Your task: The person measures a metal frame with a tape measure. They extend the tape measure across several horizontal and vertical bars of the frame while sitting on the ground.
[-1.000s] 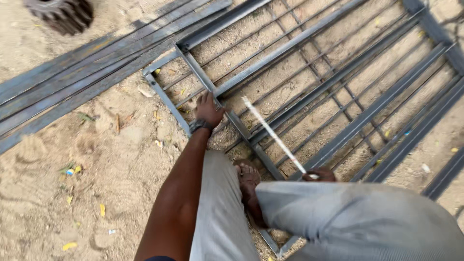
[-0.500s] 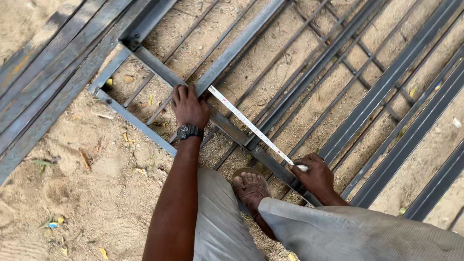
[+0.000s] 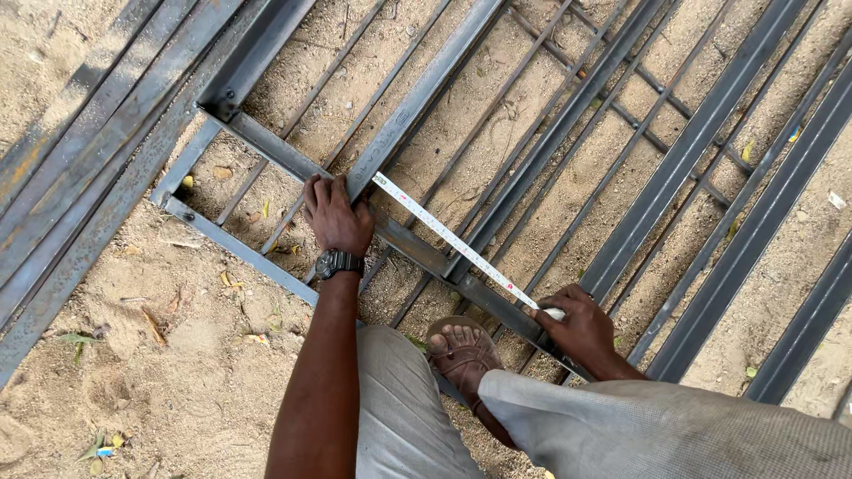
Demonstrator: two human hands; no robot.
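Note:
A steel frame of grey rectangular tubes point(image 3: 417, 98) and thin rods lies flat on sandy ground. My left hand point(image 3: 335, 215), with a dark wristwatch point(image 3: 338, 263), presses down on the frame's cross tube point(image 3: 271, 149) beside the free end of a white tape measure point(image 3: 448, 237). The tape runs diagonally along that cross tube to my right hand point(image 3: 577, 324), which is shut on the tape's case and rests on the tube. My sandalled foot point(image 3: 461, 348) stands on the sand just below the tube, between my grey-trousered knees.
A stack of long grey steel tubes point(image 3: 84, 168) lies at the left, beside the frame's corner. More parallel tubes point(image 3: 781, 213) and thin rods cross the upper right. Dry leaves and bits of litter point(image 3: 98, 448) dot the sand at lower left.
The view has drawn closer and shifted toward the frame. My left hand has slid a little along the cross tube with the tape's end; my right hand still holds the case.

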